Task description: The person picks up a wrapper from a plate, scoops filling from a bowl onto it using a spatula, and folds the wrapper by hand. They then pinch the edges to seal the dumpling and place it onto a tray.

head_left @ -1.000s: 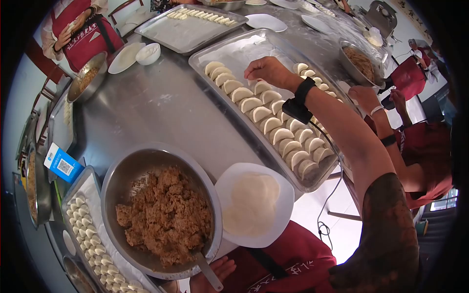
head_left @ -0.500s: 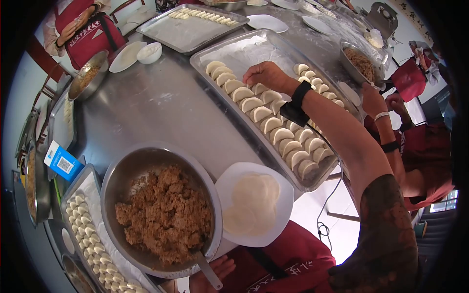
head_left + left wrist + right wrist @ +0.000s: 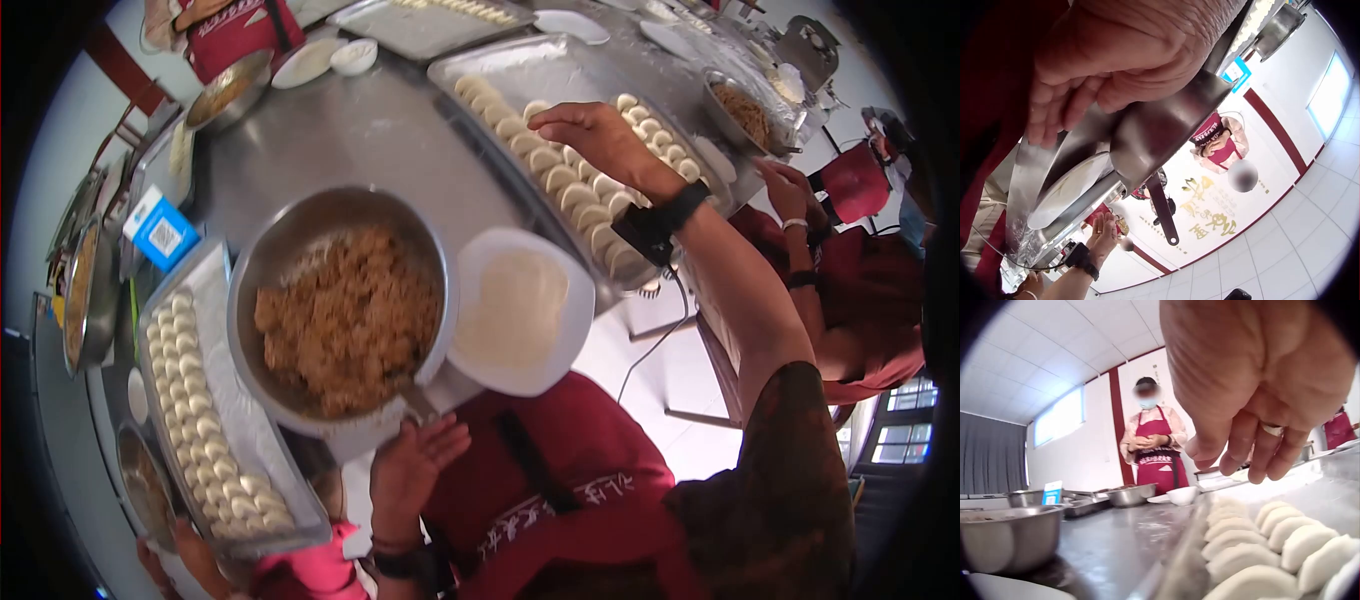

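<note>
My right hand (image 3: 590,135) hovers empty just above the long metal tray (image 3: 520,70), over its rows of folded dumplings (image 3: 560,175). In the right wrist view the hand (image 3: 1254,456) hangs loosely, a ring on one finger, clear of the dumplings (image 3: 1254,550) below. My left hand (image 3: 415,465) is at the near table edge with its fingers spread, just under the big steel bowl (image 3: 238,300) of brown minced filling (image 3: 345,315). A spoon handle (image 3: 418,402) juts from the bowl beside it. In the left wrist view the fingers (image 3: 1085,94) lie against the metal edge.
A white plate (image 3: 560,370) with a stack of round wrappers (image 3: 512,305) sits right of the bowl. A tray of small dumplings (image 3: 195,400) lies at the left beside a blue box (image 3: 160,230). Another person's hands (image 3: 790,190) work at the right near a second filling bowl (image 3: 745,110).
My right hand has lifted off the dumpling row and now hovers empty above the tray. My left hand has come further into view at the table edge. The head view has tilted down.
</note>
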`<state>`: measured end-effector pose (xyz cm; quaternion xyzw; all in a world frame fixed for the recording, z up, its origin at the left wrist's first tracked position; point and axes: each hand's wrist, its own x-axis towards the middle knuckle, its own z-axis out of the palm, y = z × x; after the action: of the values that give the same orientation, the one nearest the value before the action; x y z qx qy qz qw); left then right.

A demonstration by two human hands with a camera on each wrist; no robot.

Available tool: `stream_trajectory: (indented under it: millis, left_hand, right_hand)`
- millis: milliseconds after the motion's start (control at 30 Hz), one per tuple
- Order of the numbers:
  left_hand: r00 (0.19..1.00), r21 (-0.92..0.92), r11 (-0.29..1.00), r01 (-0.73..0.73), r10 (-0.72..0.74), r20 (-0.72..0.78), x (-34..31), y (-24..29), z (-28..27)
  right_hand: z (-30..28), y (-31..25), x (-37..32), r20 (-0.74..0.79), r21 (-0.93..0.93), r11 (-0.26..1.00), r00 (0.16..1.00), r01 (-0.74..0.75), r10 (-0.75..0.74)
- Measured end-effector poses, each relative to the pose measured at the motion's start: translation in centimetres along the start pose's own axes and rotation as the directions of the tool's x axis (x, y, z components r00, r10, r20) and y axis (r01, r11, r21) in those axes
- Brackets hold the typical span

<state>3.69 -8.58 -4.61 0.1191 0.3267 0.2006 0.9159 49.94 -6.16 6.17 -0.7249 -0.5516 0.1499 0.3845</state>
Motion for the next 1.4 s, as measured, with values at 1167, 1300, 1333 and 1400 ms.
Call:
stream_trajectory:
  millis: [1167,1300,1333,1400]
  left_hand:
    - [0.973,-0.19,0.98,-0.06,0.1,0.209,0.3,-4.1,4.0]
    - [0.969,0.005,0.972,-0.233,0.232,0.085,-1.5,-3.7,5.5]
    - [0.965,0.008,0.968,-0.251,0.249,0.085,-1.8,-3.6,5.7]
    - [0.956,0.017,0.959,-0.283,0.281,0.087,-2.3,-3.3,5.9]
  right_hand:
    - [14.8,-13.0,-22.8,0.101,0.002,0.93,0.925,0.368,-0.367]
    - [14.7,-13.7,-23.0,-0.012,0.019,0.965,0.965,0.262,-0.262]
    - [14.6,-13.7,-22.8,-0.065,0.023,0.977,0.976,0.21,-0.208]
    - [14.3,-13.7,-22.5,0.029,0.186,0.983,1.0,0.001,-0.006]
